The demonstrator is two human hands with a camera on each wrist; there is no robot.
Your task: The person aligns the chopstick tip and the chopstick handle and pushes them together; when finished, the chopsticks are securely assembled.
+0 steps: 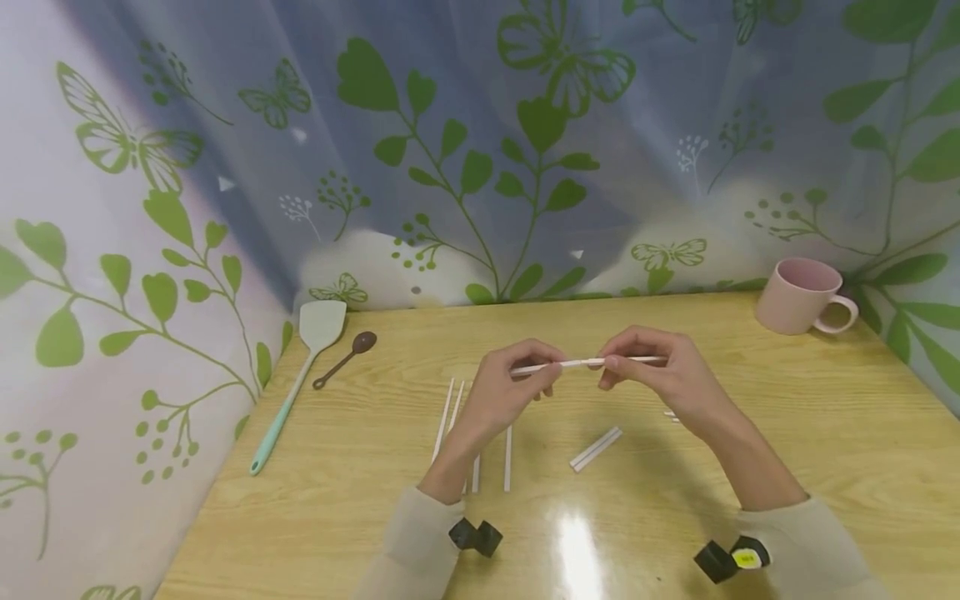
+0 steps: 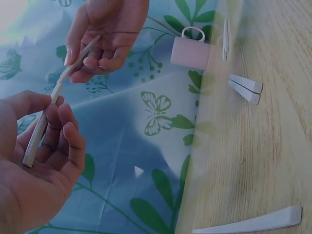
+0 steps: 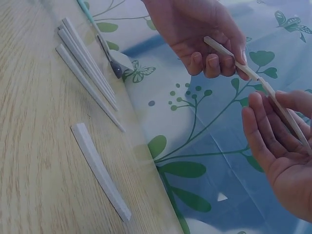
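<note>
In the head view, my left hand (image 1: 504, 390) and right hand (image 1: 678, 379) are raised over the table, holding a slim white two-part chopstick (image 1: 572, 363) lengthwise between them. The left hand pinches the left piece (image 2: 38, 134), its outer end lying along the palm in the left wrist view. The right hand pinches the other piece (image 3: 280, 109) between thumb and fingers. The two pieces meet end to end at a narrow joint in the gap between the hands. Whether they are fully joined I cannot tell.
Several white chopsticks (image 1: 507, 458) lie beside and below the left forearm. Two short white pieces (image 1: 596, 450) lie side by side in the middle; others (image 1: 671, 415) show by the right wrist. A spatula (image 1: 300, 375) and brown spoon (image 1: 345, 360) lie left. A pink mug (image 1: 797, 298) stands back right.
</note>
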